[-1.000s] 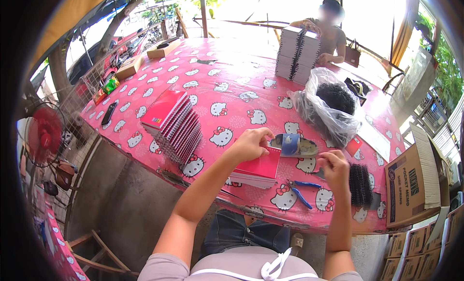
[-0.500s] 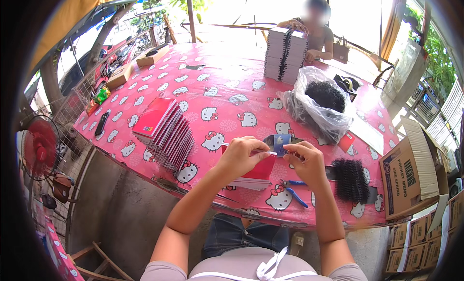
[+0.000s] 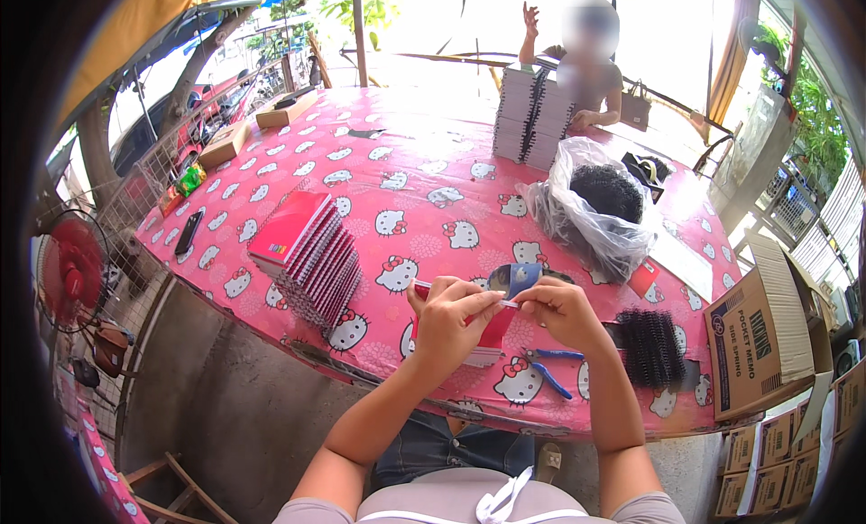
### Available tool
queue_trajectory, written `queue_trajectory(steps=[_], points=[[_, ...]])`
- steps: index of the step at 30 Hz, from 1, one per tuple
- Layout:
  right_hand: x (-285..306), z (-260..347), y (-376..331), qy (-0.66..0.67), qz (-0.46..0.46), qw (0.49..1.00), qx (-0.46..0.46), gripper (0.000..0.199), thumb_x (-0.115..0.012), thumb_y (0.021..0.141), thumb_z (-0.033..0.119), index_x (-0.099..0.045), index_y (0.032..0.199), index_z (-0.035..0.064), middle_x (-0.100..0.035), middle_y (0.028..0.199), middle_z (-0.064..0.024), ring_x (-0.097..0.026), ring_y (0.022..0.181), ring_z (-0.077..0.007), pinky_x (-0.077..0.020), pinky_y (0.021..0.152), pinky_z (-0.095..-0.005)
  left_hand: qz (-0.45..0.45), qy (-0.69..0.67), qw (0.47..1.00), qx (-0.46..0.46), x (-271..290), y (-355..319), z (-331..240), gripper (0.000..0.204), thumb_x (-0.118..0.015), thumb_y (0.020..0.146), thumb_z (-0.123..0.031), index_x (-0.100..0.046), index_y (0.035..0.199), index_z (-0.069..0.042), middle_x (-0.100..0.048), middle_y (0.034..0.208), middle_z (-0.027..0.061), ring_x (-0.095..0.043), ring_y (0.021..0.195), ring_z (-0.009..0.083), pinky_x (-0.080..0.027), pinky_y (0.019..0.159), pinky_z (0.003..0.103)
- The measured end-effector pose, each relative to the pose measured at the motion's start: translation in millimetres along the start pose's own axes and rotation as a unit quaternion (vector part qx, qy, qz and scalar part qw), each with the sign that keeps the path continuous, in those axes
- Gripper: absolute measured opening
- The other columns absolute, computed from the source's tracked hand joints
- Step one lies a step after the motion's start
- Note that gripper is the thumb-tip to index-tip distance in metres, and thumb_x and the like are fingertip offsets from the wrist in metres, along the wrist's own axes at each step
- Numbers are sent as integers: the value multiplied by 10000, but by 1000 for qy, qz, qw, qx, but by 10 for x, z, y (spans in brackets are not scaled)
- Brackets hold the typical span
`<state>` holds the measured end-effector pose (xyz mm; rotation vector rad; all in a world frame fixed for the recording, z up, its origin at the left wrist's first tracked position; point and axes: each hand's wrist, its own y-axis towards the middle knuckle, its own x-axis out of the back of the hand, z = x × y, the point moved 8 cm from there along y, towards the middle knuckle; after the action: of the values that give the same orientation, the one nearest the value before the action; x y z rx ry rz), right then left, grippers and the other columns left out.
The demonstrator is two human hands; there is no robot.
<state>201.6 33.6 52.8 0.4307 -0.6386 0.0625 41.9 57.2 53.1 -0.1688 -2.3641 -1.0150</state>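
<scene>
Head view: left hand (image 3: 448, 326) pinched the far edge of the red notebook (image 3: 493, 333) on the near tabletop (image 3: 383, 318), right hand (image 3: 563, 311) closed just beside, on what I couldn't tell; uneven pulling could've skewed pages, rightward drift nudged the blue pliers (image 3: 552, 380).

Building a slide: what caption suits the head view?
Left hand and right hand close together over red notebooks, blue-handled pliers nearby.

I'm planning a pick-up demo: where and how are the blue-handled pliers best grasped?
The pliers look best taken around both blue handles, the right hand coming from the near right: the handles splay open rightward and toward the person, while the dark head points left.
</scene>
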Motion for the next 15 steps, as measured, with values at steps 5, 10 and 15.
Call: queue_trajectory(steps=[5, 10, 15], points=[[5, 183, -18, -96, -79, 992, -25, 163, -662, 830, 133, -621, 976, 71, -586, 795, -85, -606, 717, -242, -476, 628, -363, 1, -2, 999, 37, 13, 18, 80, 150, -736, 763, -276, -713, 877, -181, -654, 849, -67, -568, 910, 126, -231, 941, 493], [-70, 337, -39, -177, -88, 980, 7, 147, -639, 849, 216, -600, 887, 79, -586, 800, -92, -613, 748, -319, -477, 627, -420, 12, 12, 1000, 23, 67, -9, 56, 149, -777, 708, -195, -721, 843, -164, -677, 850, -53, -581, 868, 133, -276, 923, 420], [-81, 353, -23, -204, -88, 975, -21, 169, -669, 826, 219, -605, 863, 66, -602, 855, -97, -618, 790, -315, -484, 642, -410, 15, 13, 999, 26, 88, 12, 35, 148, -770, 716, -216, -728, 855, -184, -675, 850, -61, -578, 872, 128, -272, 917, 415]])
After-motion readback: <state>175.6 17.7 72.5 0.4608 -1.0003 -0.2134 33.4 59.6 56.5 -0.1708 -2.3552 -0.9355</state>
